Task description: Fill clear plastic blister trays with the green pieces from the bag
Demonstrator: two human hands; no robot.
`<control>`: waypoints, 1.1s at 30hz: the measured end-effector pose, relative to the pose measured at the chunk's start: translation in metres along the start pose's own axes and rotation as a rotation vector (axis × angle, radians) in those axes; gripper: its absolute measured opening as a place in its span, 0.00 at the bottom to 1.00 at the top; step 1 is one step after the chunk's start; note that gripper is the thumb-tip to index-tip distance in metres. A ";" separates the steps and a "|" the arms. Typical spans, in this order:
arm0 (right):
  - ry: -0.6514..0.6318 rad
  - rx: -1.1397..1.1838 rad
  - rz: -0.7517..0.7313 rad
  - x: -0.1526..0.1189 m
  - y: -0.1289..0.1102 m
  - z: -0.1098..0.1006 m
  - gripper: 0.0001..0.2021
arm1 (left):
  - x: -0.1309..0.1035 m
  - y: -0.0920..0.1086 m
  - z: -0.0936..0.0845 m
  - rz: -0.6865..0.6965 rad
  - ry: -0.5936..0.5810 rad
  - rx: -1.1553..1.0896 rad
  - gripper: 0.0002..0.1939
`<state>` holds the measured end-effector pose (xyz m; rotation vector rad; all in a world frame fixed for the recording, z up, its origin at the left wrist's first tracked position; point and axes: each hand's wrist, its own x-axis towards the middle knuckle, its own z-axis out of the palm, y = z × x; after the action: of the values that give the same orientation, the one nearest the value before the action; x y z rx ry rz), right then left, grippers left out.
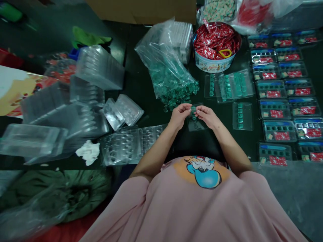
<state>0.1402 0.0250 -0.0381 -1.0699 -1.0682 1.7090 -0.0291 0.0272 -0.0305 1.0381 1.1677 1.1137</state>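
Note:
A clear plastic tray (pixel 197 126) lies in front of me with a few green pieces in its upper slots. My left hand (pixel 182 114) is closed at the tray's upper left, fingertips pinched on something too small to make out. Opposite it, my right hand (pixel 205 114) has its fingers pressed together over the tray's upper right, at a green piece. Just beyond my hands, loose green pieces (pixel 176 95) spill from a clear bag (pixel 161 60). To the right sits a tray with a column of green pieces (pixel 240 116).
Stacks of clear trays (pixel 98 67) stand on the left, near a crumpled white tissue (pixel 88 152). A round tin (pixel 214 64) holds red packets behind my right hand. Filled trays (pixel 276 109) line the far right. A cardboard box (pixel 146 11) stands at the back.

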 end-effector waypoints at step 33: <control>-0.134 -1.032 -0.357 -0.018 0.030 -0.007 0.12 | 0.007 -0.012 -0.022 0.315 0.009 0.892 0.14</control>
<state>0.1457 0.0015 -0.0643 -1.2411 -2.1833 0.9011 -0.0492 0.0326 -0.0454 1.9489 1.5903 0.8139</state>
